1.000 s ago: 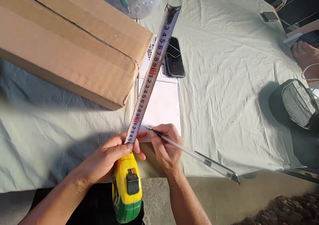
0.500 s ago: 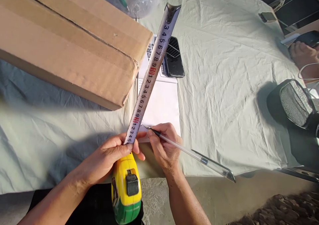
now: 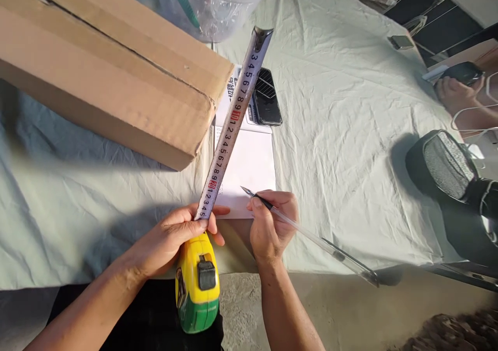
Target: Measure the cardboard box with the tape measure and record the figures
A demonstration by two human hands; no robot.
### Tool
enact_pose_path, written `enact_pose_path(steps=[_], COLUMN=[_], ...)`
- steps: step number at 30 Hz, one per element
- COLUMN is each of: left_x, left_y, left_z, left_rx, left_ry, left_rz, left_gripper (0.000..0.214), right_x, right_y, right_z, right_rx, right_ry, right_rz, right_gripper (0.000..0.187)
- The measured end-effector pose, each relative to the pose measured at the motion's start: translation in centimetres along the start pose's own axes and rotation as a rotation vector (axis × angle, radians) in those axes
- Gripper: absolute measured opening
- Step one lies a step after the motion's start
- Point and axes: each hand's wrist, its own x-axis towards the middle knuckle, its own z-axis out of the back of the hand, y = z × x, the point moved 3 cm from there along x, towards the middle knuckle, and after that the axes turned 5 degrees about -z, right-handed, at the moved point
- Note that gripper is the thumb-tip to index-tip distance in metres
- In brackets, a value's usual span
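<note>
My left hand (image 3: 182,232) is closed on a yellow and green tape measure (image 3: 198,283), thumb pressed on the blade near the case. The white blade (image 3: 225,138) reaches up and to the right over a notebook (image 3: 252,164), its metal hook raised at the far end. Between the thumb and fingers of my right hand (image 3: 274,221) is a clear pen with a black grip (image 3: 303,229). Its tip points at the page, right of some small handwriting; I cannot tell whether it touches. A black phone (image 3: 267,99) lies on the notebook's upper part, partly behind the blade.
A large cardboard box (image 3: 128,81) stands at the left on the pale cloth (image 3: 330,133). Behind it is a clear plastic tub (image 3: 229,9). A dark round container with a mesh top (image 3: 447,164) is at the right. Another person's hand (image 3: 455,92) holds a dark object beyond it.
My right hand and the pen have moved right, away from the handwriting by the blade. The left hand keeps its hold on the tape measure. The view has shifted slightly.
</note>
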Motion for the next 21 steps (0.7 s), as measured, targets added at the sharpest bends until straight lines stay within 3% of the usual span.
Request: enact_pose_path(steps=[7,13,16,21], left_x=[-0.3,-0.8,-1.1,-2.0], left_y=[0.1,0.2,0.1,0.6], left_z=[-0.4,-0.4,-0.5,-0.6], left_rx=[-0.011,0.080,0.102,0.069], left_ry=[0.121,0.113,0.104,0.036], left_rz=[-0.099,-0.213,-0.234,-0.249], left_gripper=[0.012,0.009,0.009,0.014], right_x=[0.3,0.5,-1.6,-8.1], right_y=[-0.1,0.4,1.1,1.2], right_z=[-0.1,0.4,1.6,3.7], right_rx=[0.053,0.036,0.139,0.310], right_ry=[-0.077,-0.117,-0.082,0.151], right_rz=[0.030,0.062,0.051,-0.045], right_gripper=[0.010,0.009,0.013,0.033])
